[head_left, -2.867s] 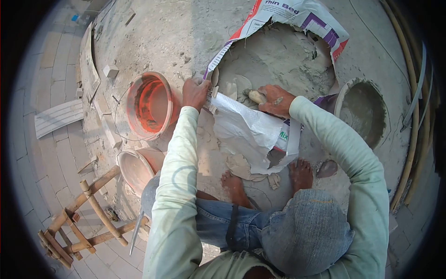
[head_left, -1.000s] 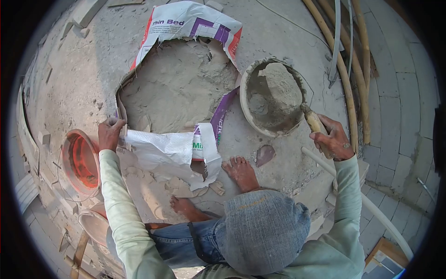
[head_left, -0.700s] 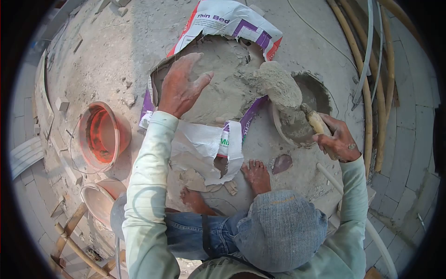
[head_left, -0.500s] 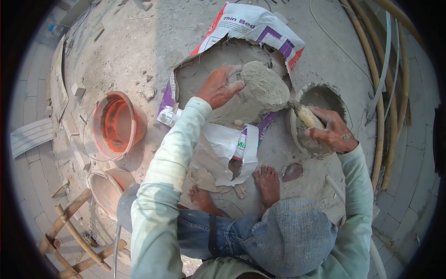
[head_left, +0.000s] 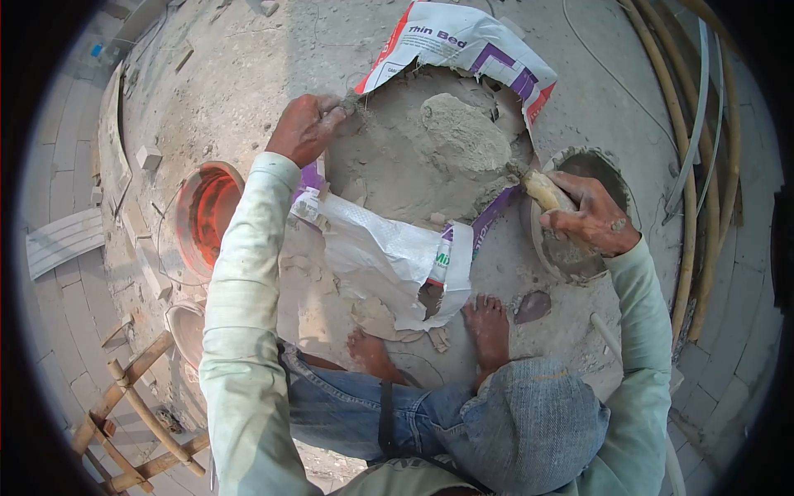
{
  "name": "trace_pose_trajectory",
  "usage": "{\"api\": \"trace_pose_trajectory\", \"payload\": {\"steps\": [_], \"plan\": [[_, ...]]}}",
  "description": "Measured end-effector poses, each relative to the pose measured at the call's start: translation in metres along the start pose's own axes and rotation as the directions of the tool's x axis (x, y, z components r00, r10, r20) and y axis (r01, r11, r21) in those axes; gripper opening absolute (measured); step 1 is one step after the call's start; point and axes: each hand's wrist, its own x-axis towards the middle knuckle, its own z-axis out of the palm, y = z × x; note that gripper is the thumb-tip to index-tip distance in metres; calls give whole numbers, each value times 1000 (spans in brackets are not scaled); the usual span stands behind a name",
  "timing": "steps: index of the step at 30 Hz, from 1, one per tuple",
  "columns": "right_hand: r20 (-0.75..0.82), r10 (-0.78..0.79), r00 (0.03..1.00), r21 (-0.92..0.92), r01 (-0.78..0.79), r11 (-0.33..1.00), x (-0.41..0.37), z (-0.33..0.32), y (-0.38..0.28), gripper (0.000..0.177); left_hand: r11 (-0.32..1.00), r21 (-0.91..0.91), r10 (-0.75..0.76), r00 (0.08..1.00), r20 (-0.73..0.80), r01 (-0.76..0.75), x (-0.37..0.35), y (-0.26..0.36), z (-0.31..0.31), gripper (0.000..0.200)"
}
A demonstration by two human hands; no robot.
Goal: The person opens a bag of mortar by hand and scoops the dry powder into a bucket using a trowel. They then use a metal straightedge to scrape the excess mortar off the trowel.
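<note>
Left hand (head_left: 304,128) moved to bag (head_left: 463,41) rim, apparently pinching, right hand (head_left: 589,217) gripping trowel (head_left: 539,188)

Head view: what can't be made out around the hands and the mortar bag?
All head view.
- trowel blade: buried under the powder heap; only the handle shows in the right hand.
- pan inside: mostly under the right hand.
- orange bucket: partly behind the left sleeve.
- mortar bag small print: too small to read.
- left hand fingertips: curled over the bag's torn edge.
</note>
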Motion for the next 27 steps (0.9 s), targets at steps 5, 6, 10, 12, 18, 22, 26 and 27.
{"api": "trace_pose_trajectory", "payload": {"steps": [5, 6, 10, 12, 18, 22, 26, 27], "plan": [[-89, 46, 995, 44, -42, 998, -35, -4, 14, 58, 985, 60, -147, 974, -174, 159, 3, -52, -48, 37], [-101, 56, 993, 86, -47, 995, -44, -7, 15, 59, 994, 83, -41, 952, -303, 69, 6, -86, -49, 38], [-196, 140, 971, 132, -116, 985, -87, -14, 37, 60, 971, 153, -126, 934, -335, 186, 7, -167, -63, 36], [-246, 203, 948, 168, -164, 972, -110, -16, 49, 58, 901, 238, -327, 928, -175, 363, 12, -189, -73, 40], [-444, 182, 877, -82, -242, 967, -147, -9, 92, 55, 933, 186, -207, 881, -424, 309, 5, -191, -42, 62], [-537, -10, 844, -488, -300, 820, -142, 17, 119, 55, 950, 140, -207, 901, -380, 277, 9, -161, -41, 60], [-553, 117, 825, -544, -464, 699, -140, 40, 105, 60, 964, 72, -216, 915, -341, 255, -2, -145, -42, 58], [-570, 82, 818, -568, -464, 680, -142, 44, 108, 63, 980, 23, -180, 927, -328, 198, -4, -154, -39, 57]]}}
